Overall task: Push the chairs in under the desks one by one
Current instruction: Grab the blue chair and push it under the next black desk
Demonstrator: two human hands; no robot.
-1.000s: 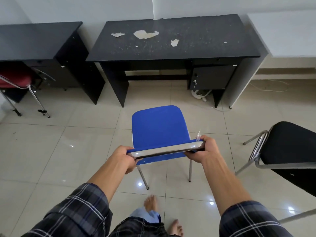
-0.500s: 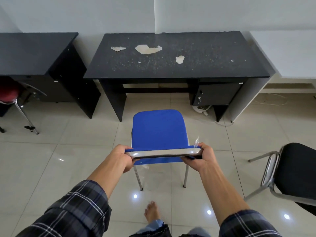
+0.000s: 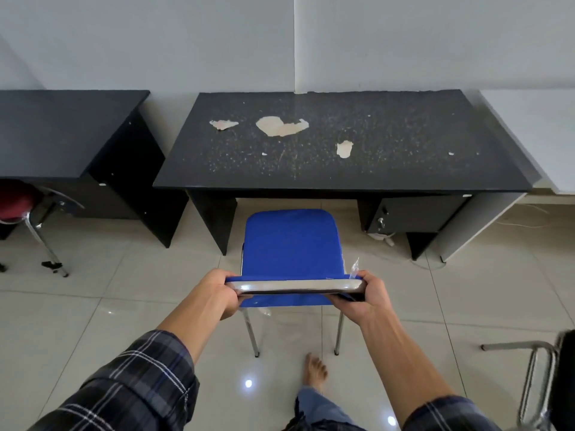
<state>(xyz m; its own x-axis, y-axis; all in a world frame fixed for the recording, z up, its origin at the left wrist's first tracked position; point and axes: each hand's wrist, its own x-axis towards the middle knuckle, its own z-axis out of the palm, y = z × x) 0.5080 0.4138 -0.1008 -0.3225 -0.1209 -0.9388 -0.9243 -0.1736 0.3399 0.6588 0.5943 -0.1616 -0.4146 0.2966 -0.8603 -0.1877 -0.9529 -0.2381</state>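
Since the earlier frames the blue chair (image 3: 291, 244) has closed on the desk (image 3: 342, 144): a wide strip of floor lay between them then, and now the front edge of the seat sits just at the desk's front edge, at the mouth of the kneehole. The view has come forward with it.

Grip: left hand (image 3: 217, 290) wrapped around the left end of the chrome top rail of the backrest (image 3: 295, 286), right hand (image 3: 368, 295) wrapped around the right end. Both closed firmly on the rail, thumbs on top, forearms stretched out. A scrap of clear plastic wrap sticks up by the right hand.

The relation that matters: the chair lies straight ahead of the grip, seat pointing away from me toward the wall. The opening runs between the desk's left panel (image 3: 214, 219) and the drawer unit (image 3: 413, 213) on the right. The seat looks offset left within that gap, nearer the panel than the drawers. Both hands are about level, so neither leads.

My read: keep the push straight, perhaps bias slightly right, so the left front leg clears the panel.

Elsewhere: red chair (image 3: 15, 200) partly under the left desk (image 3: 62, 132); black chair (image 3: 547, 381) at the right edge, out on the floor, not yet pushed in.
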